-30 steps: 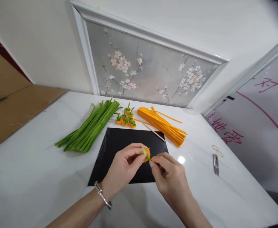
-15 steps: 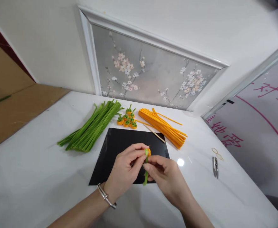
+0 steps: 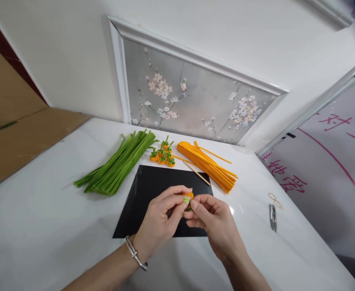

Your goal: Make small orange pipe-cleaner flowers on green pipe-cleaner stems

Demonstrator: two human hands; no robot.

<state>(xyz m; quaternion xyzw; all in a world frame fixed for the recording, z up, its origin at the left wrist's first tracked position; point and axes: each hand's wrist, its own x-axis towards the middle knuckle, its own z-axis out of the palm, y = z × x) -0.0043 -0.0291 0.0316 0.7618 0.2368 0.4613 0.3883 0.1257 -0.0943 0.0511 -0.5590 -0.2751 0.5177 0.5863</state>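
Over a black mat (image 3: 153, 182), my left hand (image 3: 159, 216) pinches a small coiled orange pipe-cleaner piece (image 3: 190, 195) between thumb and fingers. A bit of green pipe cleaner (image 3: 186, 199) shows at its fingertips, against the orange coil. My right hand (image 3: 218, 222) meets it from the right, thumb and forefinger pinched at the green strand, most of which the fingers hide. Beyond the mat sits a cluster of small orange pieces with green curled tops (image 3: 162, 159).
A bundle of green pipe cleaners (image 3: 119, 165) lies left, an orange bundle (image 3: 206, 163) right. Beside the orange bundle rests a thin wooden stick (image 3: 200, 174). Farther right are thread snips (image 3: 273, 218) and thin yellowish loops (image 3: 275, 200). A wall with a framed flower panel (image 3: 195, 97) stands behind.
The green strand that hung down between my hands is now drawn up, mostly out of sight. My right hand has risen slightly and pinches closer to the orange coil. The view has shifted a little.
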